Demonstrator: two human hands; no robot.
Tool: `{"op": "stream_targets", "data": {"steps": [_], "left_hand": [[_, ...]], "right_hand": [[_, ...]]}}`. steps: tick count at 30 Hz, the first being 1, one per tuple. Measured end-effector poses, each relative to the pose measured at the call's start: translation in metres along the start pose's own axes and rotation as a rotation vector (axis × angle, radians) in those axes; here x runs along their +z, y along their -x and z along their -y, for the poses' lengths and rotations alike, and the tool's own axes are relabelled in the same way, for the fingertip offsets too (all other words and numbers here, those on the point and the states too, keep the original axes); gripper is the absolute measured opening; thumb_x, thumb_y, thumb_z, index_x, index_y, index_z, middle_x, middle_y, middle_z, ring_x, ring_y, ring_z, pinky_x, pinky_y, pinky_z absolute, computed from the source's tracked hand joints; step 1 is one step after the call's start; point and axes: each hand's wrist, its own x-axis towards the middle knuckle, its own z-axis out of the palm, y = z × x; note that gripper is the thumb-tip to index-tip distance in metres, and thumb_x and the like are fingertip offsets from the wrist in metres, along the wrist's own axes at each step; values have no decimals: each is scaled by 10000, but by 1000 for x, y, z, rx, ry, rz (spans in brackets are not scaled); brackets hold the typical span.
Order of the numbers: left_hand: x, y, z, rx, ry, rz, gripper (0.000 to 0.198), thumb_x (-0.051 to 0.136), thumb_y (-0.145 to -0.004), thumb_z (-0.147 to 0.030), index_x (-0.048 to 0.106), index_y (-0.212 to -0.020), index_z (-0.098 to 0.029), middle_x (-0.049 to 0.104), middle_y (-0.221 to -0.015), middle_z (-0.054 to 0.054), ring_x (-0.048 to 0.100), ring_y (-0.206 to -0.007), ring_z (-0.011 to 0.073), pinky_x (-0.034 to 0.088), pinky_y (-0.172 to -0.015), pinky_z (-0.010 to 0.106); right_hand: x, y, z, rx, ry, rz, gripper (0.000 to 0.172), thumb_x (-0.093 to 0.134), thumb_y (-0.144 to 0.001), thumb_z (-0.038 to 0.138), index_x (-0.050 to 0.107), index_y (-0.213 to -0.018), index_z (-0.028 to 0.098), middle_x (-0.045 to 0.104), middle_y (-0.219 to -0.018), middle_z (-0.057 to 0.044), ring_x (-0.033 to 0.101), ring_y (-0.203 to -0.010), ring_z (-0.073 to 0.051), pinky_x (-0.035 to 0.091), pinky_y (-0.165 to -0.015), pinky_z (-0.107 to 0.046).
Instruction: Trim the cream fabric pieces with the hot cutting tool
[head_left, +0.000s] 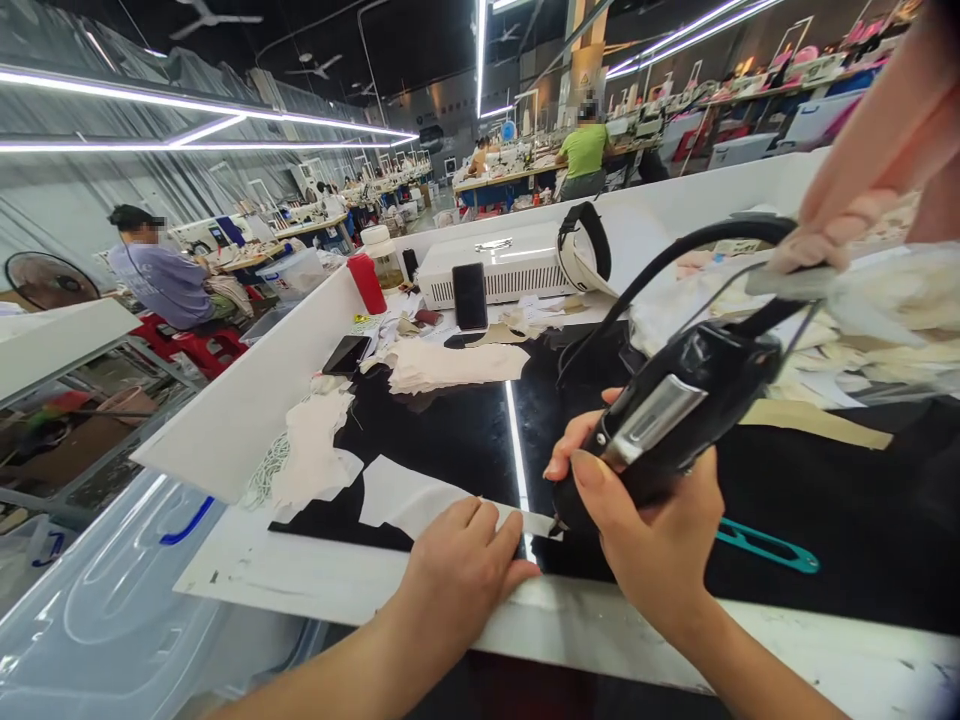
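My left hand (469, 560) lies over a narrow piece of white fabric (412, 497), its fingers pressing it down near the table's front edge. My right hand (660, 540) is wrapped round a bulky black corded power tool (667, 410) with a metal plate on its side. The tool tilts down to the left, and its tip meets the right end of the white piece, close to my left fingertips. Whether the tip cuts or only touches cannot be seen. A thick black cable rises from the tool's back. Under the fabric spreads a glossy black work surface (450, 425).
White fabric stacks (457, 365) lie farther back, before a phone (470, 295) and a white vented box (495, 265). A teal slotted tool (772, 547) rests at right. Pale scraps (847, 350) and a blurred pinkish shape crowd the upper right. A seated person (161, 265) is at left.
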Motion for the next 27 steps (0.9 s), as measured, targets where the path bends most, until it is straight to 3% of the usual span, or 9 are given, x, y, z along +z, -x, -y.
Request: {"op": "stream_targets", "data": {"steps": [4,8,17,27], "left_hand": [[8,5,-5,7,-49,6,665,787,-1039,-646,682,-1452,-135,738,-1039,76,743,-953,278,652,-828,387],[15,10,-10,11,-83,1,778,757,-1014,-725,686,-1496,-119,763,-1135,148,763,-1077,335,677,-912,435],[27,15,-14,-2,-73,-111,758,703,-1026,-751,737,-1425,-107,781,-1225,216,773,-1160,361,684,-985,450],[29,15,-17,-2,-83,-137,767,691,-1036,-748,727,-1446,-101,780,-1222,206,774,-1162,356,687,-1000,451]], "right_hand": [[1,4,1,-7,-2,-15,352,955,-841,273,679,-1059,292,790,-817,80,716,-576,-93,647,-583,-179],[1,4,-1,11,31,-17,338,961,-862,349,692,-1058,289,783,-829,69,722,-590,-103,675,-644,-218],[15,-20,-13,87,-32,15,443,967,-870,536,652,-1057,288,751,-815,58,696,-564,-138,635,-572,-289],[22,-14,-21,86,-36,60,292,891,-906,324,646,-1064,298,745,-821,79,691,-564,-124,629,-582,-289]]}}
